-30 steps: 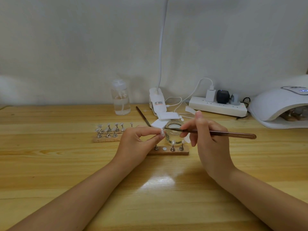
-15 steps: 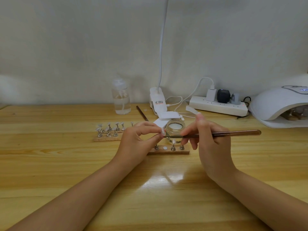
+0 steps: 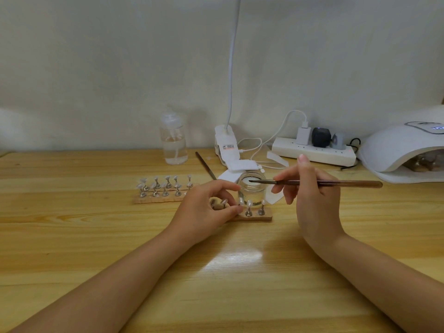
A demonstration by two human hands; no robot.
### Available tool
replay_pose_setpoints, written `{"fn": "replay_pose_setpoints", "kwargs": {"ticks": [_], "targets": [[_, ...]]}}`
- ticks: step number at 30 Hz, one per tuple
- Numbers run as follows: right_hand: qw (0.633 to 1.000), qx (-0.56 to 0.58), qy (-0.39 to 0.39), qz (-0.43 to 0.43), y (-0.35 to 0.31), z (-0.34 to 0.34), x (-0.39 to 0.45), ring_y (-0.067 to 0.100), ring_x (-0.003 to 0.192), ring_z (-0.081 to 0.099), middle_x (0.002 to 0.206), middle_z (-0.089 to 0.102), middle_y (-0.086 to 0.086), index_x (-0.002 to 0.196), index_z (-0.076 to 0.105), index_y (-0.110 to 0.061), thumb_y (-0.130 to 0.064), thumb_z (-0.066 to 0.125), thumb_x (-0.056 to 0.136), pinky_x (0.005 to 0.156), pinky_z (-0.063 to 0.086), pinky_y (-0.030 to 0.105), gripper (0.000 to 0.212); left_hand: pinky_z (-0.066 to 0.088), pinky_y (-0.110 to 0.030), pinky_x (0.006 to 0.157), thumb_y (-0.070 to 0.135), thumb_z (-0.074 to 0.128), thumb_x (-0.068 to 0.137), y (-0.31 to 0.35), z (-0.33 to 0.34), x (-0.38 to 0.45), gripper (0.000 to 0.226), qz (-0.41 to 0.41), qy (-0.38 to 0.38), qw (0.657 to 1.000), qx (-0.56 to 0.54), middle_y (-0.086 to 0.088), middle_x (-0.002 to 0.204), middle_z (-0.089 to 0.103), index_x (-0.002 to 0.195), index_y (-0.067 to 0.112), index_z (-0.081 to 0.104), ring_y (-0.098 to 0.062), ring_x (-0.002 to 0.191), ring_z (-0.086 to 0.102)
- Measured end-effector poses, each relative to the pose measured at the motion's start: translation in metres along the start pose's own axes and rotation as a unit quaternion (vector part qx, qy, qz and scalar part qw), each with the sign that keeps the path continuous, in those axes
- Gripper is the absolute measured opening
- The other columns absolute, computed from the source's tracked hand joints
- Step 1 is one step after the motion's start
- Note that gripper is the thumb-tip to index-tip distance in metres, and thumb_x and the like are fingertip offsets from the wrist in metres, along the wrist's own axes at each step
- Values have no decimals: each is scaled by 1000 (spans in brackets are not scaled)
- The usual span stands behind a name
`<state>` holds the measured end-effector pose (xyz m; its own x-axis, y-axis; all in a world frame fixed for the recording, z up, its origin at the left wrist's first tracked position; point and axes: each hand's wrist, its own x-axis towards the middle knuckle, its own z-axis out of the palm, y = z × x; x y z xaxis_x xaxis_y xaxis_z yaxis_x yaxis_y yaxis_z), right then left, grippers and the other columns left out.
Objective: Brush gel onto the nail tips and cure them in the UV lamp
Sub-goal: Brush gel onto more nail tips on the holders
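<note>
At centre frame my right grip [image 3: 312, 203] pinches the brush [image 3: 336, 182], its tip now over the open gel jar [image 3: 252, 189], off the nail tip it touched a second ago. My left grip [image 3: 206, 210] has lowered its pinched stand [image 3: 219, 205] to the wooden rack [image 3: 254, 216] on the tabletop [image 3: 216, 284]. The clip lamp label [image 3: 229, 147] is unreadable (too small). UV lamp [image 3: 403, 152] sits right.

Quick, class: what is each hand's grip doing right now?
Left hand: pinching a nail stand at the wooden base.
Right hand: holding the brush, tip over the glass jar.
</note>
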<state>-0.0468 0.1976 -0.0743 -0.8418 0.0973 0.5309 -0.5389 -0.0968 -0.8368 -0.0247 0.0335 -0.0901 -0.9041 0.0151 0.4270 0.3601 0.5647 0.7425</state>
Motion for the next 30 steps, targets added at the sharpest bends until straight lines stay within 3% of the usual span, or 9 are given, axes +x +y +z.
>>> {"fn": "replay_pose_setpoints", "kwargs": {"ticks": [7,14,22,25,30], "targets": [[1000,-10,-3,3,-1,0,0,3,41,46,50,61,-1,62,63,-11,-18,37,98,45,38,13,45,29,7,75,17,76,72,-1,-1,0,36,7,-11,1000,17,15,73,68,91,41,57,8,85,58],[1000,-21,-5,9,-1,-2,2,3,43,48,50,61,-1,62,63,-9,-18,37,98,45,38,12,46,30,6,74,24,76,71,-2,0,-1,36,17,1,999,42,29,79,64,88,47,55,8,88,56],[999,-38,-2,30,-4,-4,11,3,42,46,55,64,-3,64,65,-17,-33,47,91,48,42,12,36,39,-9,72,23,77,71,-1,-3,0,37,0,-25,999,21,12,76,64,92,44,54,0,77,55],[995,-85,-33,35,-6,-7,24,1,43,47,56,65,-4,67,67,-19,-32,57,88,49,43,11,27,39,-7,67,28,77,69,1,-8,1,42,-30,-56,998,5,12,81,63,97,46,51,-2,75,51],[979,-170,-99,52,-4,-9,46,2,37,49,52,65,-1,74,62,-14,-30,64,85,42,41,11,20,41,-9,70,37,76,67,-2,-15,2,36,-51,-77,995,40,16,88,56,93,47,53,-1,82,52]]}}
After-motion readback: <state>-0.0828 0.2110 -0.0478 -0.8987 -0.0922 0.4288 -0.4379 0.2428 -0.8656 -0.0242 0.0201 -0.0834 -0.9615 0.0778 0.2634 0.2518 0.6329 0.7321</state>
